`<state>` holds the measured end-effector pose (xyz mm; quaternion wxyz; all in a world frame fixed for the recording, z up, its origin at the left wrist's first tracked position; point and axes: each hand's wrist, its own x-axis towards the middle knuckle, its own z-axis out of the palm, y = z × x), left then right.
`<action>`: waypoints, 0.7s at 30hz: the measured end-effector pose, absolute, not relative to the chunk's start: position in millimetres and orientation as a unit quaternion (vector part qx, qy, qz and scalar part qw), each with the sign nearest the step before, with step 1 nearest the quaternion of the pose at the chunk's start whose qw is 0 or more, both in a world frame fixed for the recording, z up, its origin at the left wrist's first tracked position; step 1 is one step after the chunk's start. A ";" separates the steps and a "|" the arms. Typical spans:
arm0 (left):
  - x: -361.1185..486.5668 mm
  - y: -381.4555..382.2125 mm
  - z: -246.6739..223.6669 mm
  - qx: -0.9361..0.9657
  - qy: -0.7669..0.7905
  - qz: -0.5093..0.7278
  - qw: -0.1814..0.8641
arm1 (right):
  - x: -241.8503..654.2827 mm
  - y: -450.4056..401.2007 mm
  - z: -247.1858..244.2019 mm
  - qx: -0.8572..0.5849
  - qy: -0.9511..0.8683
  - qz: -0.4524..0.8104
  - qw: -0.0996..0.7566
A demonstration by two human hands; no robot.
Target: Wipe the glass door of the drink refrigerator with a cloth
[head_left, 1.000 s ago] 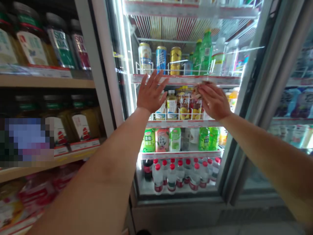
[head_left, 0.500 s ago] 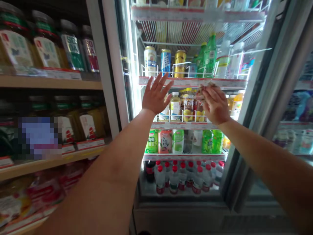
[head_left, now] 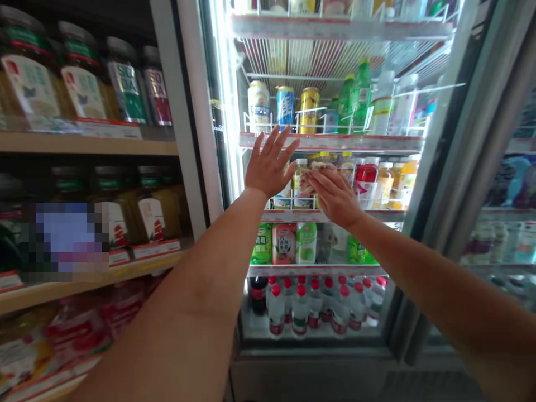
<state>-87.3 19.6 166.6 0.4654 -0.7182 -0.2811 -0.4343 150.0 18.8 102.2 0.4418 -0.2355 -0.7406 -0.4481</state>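
My left hand point(head_left: 268, 172) is spread flat, fingers apart, in front of the lit glass door point(head_left: 320, 245) of a drinks fridge; it appears to rest on the glass. To its right, my right hand point(head_left: 338, 200) lies over a crumpled, light-coloured cloth point(head_left: 322, 166), its fingers pressing the cloth towards the door. Part of the cloth is hidden under the fingers. Behind the glass, by my hands, stand several bottles, among them a red drink bottle point(head_left: 367, 180). Above them are a blue can point(head_left: 285, 105) and a gold can point(head_left: 309, 109).
Wooden shelves point(head_left: 84, 144) with several large drink bottles stand at my left. A metal door frame point(head_left: 446, 245) runs down the right side, with another fridge section beyond it. Red-capped water bottles point(head_left: 300, 310) fill the fridge's bottom.
My right hand has moved left with the cloth, closer to my left hand, uncovering bottles on the right. My left hand has stayed nearly where it was.
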 end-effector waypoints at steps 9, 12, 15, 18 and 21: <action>-87.1 20.2 166.6 -0.711 -0.286 -0.429 0.478 | 154.3 20.0 122.3 -0.276 -0.668 -0.434 0.537; -86.4 19.8 166.9 -0.707 -0.292 -0.426 0.483 | 161.0 14.7 110.7 -0.241 -0.740 -0.449 0.438; -86.0 18.8 167.3 -0.710 -0.297 -0.424 0.477 | 176.6 14.9 118.5 -0.260 -0.735 -0.448 0.438; -85.9 17.8 167.4 -0.715 -0.304 -0.422 0.467 | 190.7 20.6 130.0 -0.305 -0.655 -0.440 0.533; -85.8 17.4 167.5 -0.713 -0.305 -0.423 0.469 | 194.9 22.0 113.4 -0.303 -0.634 -0.445 0.556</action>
